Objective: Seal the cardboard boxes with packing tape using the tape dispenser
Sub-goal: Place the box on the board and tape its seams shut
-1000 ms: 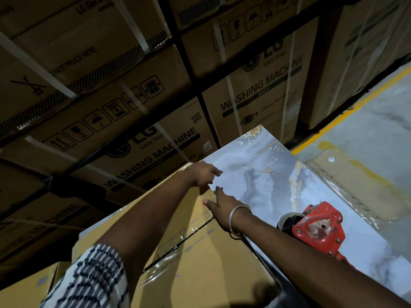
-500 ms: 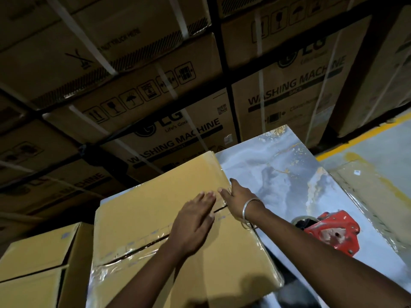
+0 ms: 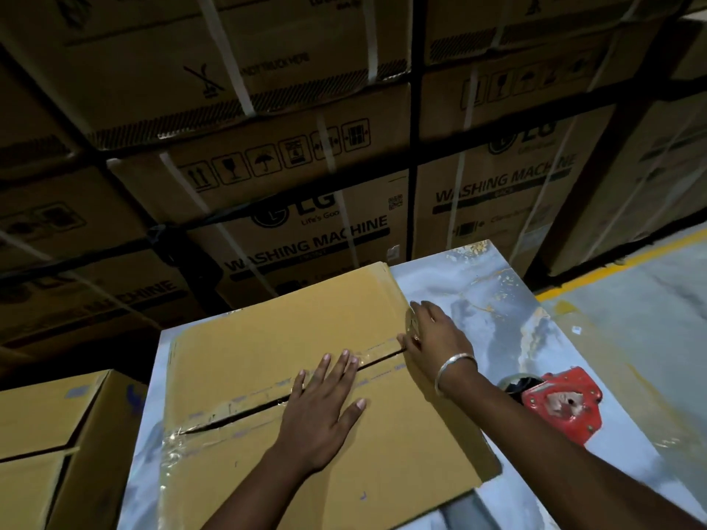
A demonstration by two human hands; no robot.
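A tan cardboard box (image 3: 275, 338) lies on a marbled grey table (image 3: 497, 300). Clear packing tape (image 3: 245, 399) runs along its centre seam, which still gapes a little. My left hand (image 3: 321, 411) lies flat on the lid with straight fingers across the seam. At the box's right edge my right hand (image 3: 436, 338), with a metal bangle on its wrist, presses the end of the tape down the side. A red tape dispenser (image 3: 562, 407) rests on the table to the right of my right forearm, held by neither hand.
A second tan box (image 3: 49, 445) stands at the lower left, below table height. Stacks of strapped washing-machine cartons (image 3: 306, 208) wall off the far side. A grey floor with a yellow line (image 3: 619, 262) lies to the right.
My left hand has drawn back from the box's far right corner and slid left along the seam to lie flat at mid-lid. My right hand stayed at the right edge. The view panned left.
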